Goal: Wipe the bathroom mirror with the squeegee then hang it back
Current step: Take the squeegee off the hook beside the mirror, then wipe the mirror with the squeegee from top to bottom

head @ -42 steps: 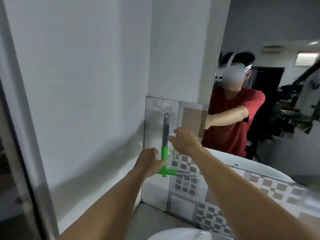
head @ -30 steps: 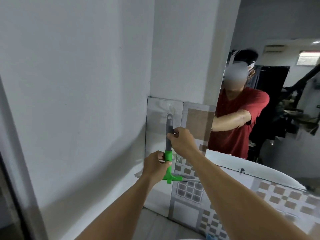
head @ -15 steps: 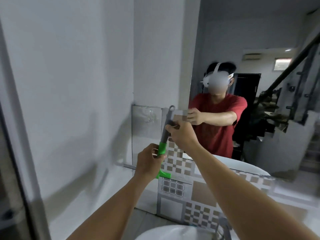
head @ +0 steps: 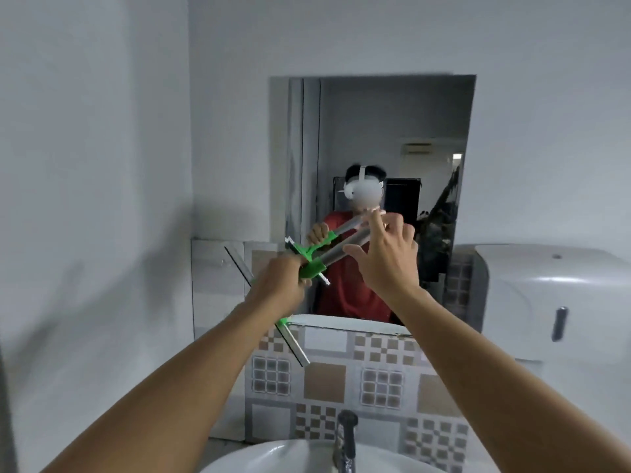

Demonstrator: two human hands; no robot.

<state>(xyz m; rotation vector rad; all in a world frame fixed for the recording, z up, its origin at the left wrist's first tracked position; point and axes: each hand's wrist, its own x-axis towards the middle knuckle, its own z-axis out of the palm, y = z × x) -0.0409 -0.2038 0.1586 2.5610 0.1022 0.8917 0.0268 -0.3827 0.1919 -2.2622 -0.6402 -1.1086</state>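
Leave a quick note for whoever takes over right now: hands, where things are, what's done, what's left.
Left hand: closed on the squeegee at its green neck.
Right hand: fingers spread, only lightly at the grey handle.
Squeegee: held in the air before the mirror, above the sink; blade slants down-left, apparently not yet against the glass.
Done: squeegee in hand.
Left: wipe the mirror, hang it back.

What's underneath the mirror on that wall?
Below the mirror runs a band of patterned tiles, then the white sink with its tap. Both forearms and the squeegee cover parts of the tiles; the sink's basin is cut off by the frame.
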